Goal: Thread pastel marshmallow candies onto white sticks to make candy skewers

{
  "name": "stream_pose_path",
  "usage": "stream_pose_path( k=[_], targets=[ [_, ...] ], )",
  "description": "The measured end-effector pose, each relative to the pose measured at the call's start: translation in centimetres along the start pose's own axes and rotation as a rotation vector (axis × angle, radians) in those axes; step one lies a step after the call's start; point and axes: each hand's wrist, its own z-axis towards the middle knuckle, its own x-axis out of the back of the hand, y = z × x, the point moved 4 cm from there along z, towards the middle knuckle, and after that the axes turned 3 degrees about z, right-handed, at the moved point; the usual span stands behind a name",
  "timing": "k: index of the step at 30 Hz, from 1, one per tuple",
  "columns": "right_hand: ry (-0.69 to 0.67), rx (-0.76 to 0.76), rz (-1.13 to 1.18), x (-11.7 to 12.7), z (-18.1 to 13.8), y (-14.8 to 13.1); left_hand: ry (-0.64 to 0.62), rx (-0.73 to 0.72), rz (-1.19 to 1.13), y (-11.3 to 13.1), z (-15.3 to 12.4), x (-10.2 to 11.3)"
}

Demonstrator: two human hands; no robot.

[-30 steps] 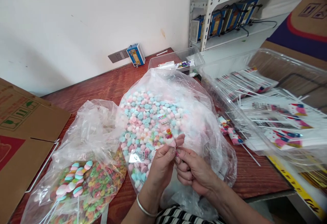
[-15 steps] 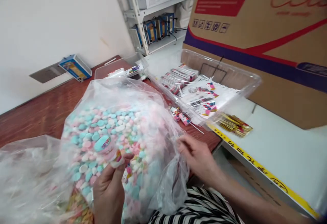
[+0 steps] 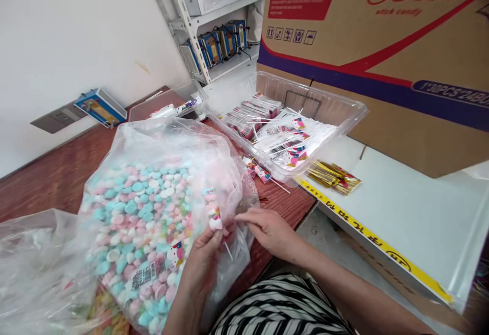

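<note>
My left hand [image 3: 204, 262] is closed on a candy stick in a clear printed sleeve [image 3: 212, 213], held upright in front of a big clear bag of pink, blue and white candies [image 3: 145, 207]. A thin white stick pokes out below its fingers. My right hand [image 3: 269, 230] lies just right of it at the bag's edge, fingers curled and pinched toward the plastic; what it holds I cannot make out.
A clear tray [image 3: 344, 108] of printed sleeves and sticks sits at the right on the wooden table [image 3: 57, 177]. Gold twist ties [image 3: 332, 177] lie on a white surface. A large cardboard box [image 3: 382, 54] stands behind. Another plastic bag [image 3: 34, 274] lies at the left.
The view has swung right. My hands parted, then came near again; the left hand raised the wrapped candy stick and the right hand moved back toward it at the bag's edge.
</note>
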Motion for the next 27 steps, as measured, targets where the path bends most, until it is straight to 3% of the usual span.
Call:
stream_pose_path(
  k=[3,6,14,20,22,25,27],
  targets=[
    [0.145,-0.175,-0.271,2.2,-1.1,2.4,0.104,-0.077,-0.002,1.4,0.6,1.3],
    [0.182,-0.28,-0.428,3.3,-2.2,4.0,0.17,-0.14,-0.041,2.6,1.0,2.0],
    [0.187,-0.143,-0.675,1.1,-0.2,3.3,0.261,-0.138,-0.103,4.0,2.4,3.3],
    [0.141,-0.149,-0.71,1.4,-0.2,2.6,0.229,-0.167,-0.097,3.7,2.2,3.2],
    [0.039,-0.06,-0.633,1.2,-1.3,1.4,0.202,-0.178,-0.098,3.6,2.1,3.1],
    [-0.26,0.151,-0.452,-0.3,-3.1,-0.6,0.182,-0.184,-0.097,3.5,2.0,3.0],
    [-0.387,0.216,-0.429,-1.3,-3.7,-1.4,0.176,-0.19,-0.08,3.5,2.0,2.9]
  ],
)
